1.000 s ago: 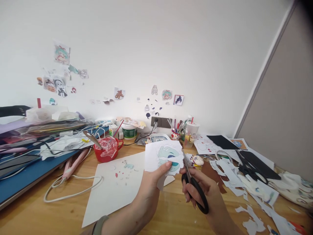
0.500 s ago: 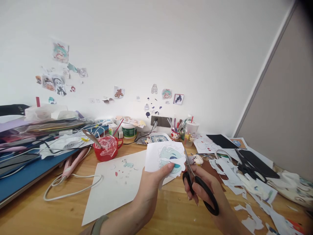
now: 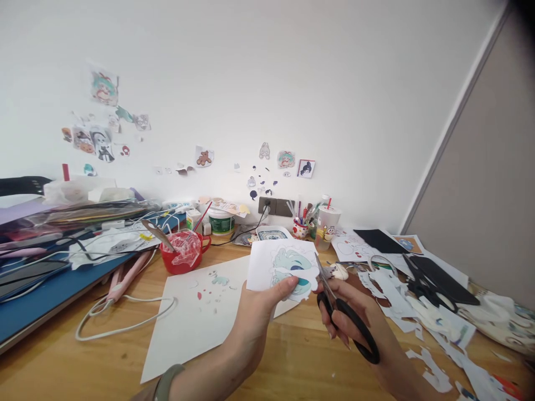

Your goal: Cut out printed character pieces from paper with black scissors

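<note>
My left hand [image 3: 254, 320] pinches the lower edge of a white paper printed with a teal cartoon figure [image 3: 282, 266], holding it up above the wooden desk [image 3: 104, 356]. My right hand [image 3: 355, 317] grips black-handled scissors [image 3: 349, 320], fingers through the loops, blades pointing up at the paper's right edge. The paper's lower right edge is cut in a wavy outline.
A large white sheet [image 3: 196, 317] with small stickers lies under my left hand. A red cup [image 3: 184, 253] with a spoon, white cable [image 3: 121, 314], paper scraps [image 3: 422, 317], a second pair of scissors [image 3: 426, 284], a pen cup [image 3: 300, 227] and stacked folders [image 3: 62, 217] crowd the desk.
The scissors and my right hand have shifted slightly right and down along the paper's edge. The paper has tilted a little.
</note>
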The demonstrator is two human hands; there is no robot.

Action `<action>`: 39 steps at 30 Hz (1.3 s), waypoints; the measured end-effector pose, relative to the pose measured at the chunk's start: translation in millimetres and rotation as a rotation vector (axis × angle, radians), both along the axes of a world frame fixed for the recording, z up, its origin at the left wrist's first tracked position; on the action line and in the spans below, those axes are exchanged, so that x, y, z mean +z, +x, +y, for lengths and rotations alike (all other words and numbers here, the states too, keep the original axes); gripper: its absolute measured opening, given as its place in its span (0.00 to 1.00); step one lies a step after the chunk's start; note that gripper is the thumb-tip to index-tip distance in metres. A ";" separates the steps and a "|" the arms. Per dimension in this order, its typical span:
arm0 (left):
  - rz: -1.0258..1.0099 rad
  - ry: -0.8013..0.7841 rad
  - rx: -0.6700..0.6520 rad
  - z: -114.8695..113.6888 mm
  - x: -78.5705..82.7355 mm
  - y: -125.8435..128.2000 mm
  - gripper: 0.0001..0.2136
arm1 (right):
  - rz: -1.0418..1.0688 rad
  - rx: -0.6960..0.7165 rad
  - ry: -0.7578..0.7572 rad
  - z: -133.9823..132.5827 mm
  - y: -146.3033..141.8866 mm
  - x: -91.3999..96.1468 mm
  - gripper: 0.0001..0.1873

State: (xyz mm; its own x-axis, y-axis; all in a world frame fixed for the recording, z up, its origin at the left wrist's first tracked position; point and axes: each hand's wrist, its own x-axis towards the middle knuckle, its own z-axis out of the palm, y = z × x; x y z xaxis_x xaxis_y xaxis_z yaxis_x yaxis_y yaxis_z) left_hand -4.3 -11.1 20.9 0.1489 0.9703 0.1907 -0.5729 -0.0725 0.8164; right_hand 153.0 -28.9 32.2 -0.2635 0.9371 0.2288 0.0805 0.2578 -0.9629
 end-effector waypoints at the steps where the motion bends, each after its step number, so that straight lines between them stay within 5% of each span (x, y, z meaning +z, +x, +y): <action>1: 0.002 -0.001 0.001 0.1 -0.1 -0.2 0.19 | -0.007 -0.007 -0.005 0.0 0.4 0.1 0.21; 39: 0.136 0.090 -0.087 12.6 11.6 -15.5 0.11 | -0.134 -0.069 -0.171 0.0 14.4 7.8 0.10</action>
